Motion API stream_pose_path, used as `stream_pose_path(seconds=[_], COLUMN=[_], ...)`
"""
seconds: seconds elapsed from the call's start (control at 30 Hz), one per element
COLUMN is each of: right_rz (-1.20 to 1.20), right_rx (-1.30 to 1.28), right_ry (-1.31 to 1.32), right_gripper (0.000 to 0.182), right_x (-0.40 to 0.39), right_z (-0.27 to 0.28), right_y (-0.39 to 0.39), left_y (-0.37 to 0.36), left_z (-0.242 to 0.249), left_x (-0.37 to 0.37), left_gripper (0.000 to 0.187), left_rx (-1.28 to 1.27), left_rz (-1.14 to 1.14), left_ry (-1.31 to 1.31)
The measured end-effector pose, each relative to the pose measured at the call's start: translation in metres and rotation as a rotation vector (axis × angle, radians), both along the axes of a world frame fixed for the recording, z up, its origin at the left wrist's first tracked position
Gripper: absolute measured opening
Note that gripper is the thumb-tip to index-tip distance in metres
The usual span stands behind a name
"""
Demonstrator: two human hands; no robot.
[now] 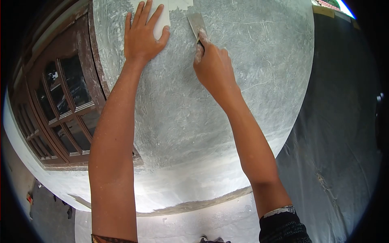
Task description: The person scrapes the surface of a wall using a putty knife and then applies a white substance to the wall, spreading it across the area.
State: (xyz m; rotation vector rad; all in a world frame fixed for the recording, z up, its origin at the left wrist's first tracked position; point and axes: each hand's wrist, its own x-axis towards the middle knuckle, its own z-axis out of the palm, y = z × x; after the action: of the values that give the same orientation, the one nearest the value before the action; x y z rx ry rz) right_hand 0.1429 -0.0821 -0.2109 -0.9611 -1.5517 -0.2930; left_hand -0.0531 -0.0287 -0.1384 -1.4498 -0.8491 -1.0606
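Note:
My left hand (144,40) lies flat against the upper wall with its fingers spread, partly over a patch of pale, smooth coating (163,25). To its right, my right hand (214,67) is closed round the handle of a putty knife (197,25). The knife's flat metal blade points up and touches the wall or sits very close to it, just below the ragged edge of the pale coating. Around both hands the wall (194,113) is grey, mottled and scraped, with fine lines across it. My fingers cover most of the handle.
A brown wooden window frame (60,117) with several dark panes stands to the left. On the right hangs a large dark sheet (336,121). Below, the wall turns whitish and meets a pale floor or ledge (194,227). Small objects lie on the ground at lower left.

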Motion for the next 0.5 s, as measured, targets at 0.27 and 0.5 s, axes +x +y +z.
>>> stream_pose_path(seconds=[0.27,0.5], right_rz=[0.016,-0.018], right_rx=[-0.012,-0.069], right_ry=[0.038,0.019], right_gripper=[0.041,0.042], right_x=[-0.008,-0.009], right_z=[0.018,-0.003], right_y=[0.002,-0.001], left_y=[0.018,0.016], left_z=[0.001,-0.001], left_x=[-0.007,-0.005], left_gripper=[0.061,0.061], left_rx=[0.135,0.125], left_rz=[0.001,0.002], left_ry=[0.018,0.005])
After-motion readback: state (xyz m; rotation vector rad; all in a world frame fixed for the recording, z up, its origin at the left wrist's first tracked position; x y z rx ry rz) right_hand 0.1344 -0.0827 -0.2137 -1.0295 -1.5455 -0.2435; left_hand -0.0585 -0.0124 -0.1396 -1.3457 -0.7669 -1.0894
